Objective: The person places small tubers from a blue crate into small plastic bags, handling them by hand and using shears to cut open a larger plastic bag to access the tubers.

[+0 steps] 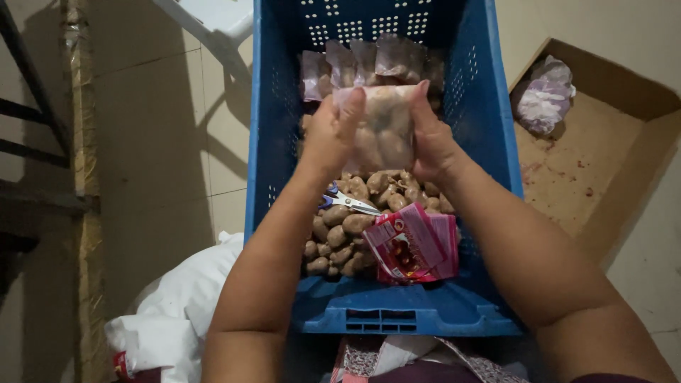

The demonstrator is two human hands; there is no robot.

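Both hands (333, 135) (434, 145) gripping clear filled bag (383, 128), blue crate (482, 113)

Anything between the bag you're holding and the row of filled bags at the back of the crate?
Nothing visible. Both hands, left hand and right hand, hold the filled clear bag right in front of the row of filled bags. The scissors and loose brown pieces lie nearer the person.
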